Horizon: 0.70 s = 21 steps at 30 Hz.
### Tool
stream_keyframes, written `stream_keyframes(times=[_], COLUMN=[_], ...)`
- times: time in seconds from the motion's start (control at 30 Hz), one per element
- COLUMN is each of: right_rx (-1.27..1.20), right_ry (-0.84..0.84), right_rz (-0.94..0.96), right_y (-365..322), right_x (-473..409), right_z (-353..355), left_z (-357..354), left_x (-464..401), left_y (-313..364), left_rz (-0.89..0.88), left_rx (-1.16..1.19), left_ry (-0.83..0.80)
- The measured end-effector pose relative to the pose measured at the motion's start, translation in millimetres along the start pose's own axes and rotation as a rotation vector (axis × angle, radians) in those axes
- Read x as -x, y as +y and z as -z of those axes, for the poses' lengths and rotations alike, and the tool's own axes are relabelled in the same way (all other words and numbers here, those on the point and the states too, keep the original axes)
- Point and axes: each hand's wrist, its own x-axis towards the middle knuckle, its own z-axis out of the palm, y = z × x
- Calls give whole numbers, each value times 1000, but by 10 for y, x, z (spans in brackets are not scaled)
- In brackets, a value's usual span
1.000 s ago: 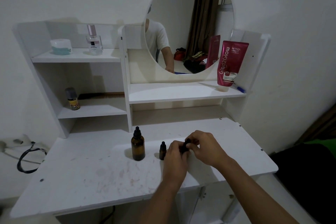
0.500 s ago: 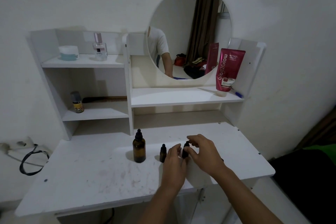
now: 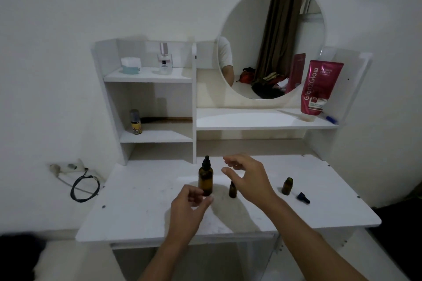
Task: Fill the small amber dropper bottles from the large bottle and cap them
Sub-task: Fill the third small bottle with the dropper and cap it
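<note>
The large amber bottle [image 3: 205,178] stands capped with a black dropper top in the middle of the white desk [image 3: 141,207]. A small amber bottle [image 3: 232,190] stands just right of it, partly hidden by my right hand [image 3: 247,178], which hovers above it with loosely spread fingers holding nothing. My left hand [image 3: 188,206] is empty, fingers loosely curled, just in front of the large bottle. Farther right a second small amber bottle [image 3: 287,186] stands uncapped, with its black dropper cap [image 3: 303,198] lying beside it on the desk.
Shelves behind the desk hold a perfume bottle [image 3: 164,59], a white jar [image 3: 130,65], a small yellow-labelled bottle [image 3: 135,125] and a pink tube [image 3: 318,89] by the round mirror [image 3: 271,41]. A black cable [image 3: 85,187] hangs at the left wall.
Both hands let go of the small bottle and cap, which now rest at the right. The hands moved left toward the large bottle. The camera pulled back and tilted up.
</note>
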Motion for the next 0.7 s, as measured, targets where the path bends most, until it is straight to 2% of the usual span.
stream_keyframes(times=[0.1,0.3,0.43,0.7], right_rx=[-55,-123,-127,-129], right_ry=[-40,-79,-42,33], right_rz=[-48,-178,-224,-176], right_y=[-140,-275,-232,-195], right_x=[-121,-329,-360,-340], right_z=[-164,-365,-433,-506], left_z=[61,-114,-167,-170], left_x=[-158,-409,-424,-443], left_y=[-60,-27,-109,-164], left_rz=[0,-2,22,14], left_rx=[20,72,58,71], left_ry=[80,-55,-45,-54])
